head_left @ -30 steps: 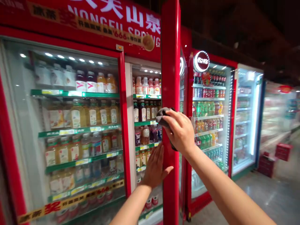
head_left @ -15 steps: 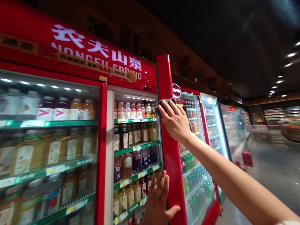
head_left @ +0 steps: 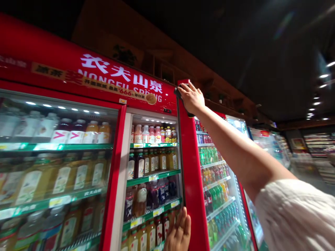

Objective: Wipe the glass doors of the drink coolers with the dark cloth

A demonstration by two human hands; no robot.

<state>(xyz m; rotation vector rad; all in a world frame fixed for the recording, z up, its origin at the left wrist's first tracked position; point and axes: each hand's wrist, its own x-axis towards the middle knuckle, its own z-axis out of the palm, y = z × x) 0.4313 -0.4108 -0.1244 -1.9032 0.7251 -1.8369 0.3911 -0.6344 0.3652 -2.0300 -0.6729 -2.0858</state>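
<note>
Cloth, dark and mostly hidden, sits toward one o'clock, clamped under the right hand against the top of the red door. Toward six o'clock is the left hand, its fingers straight and slightly apart, though whether it touches the door is hard to tell; bottles line green-edged shelves toward eight o'clock.
</note>
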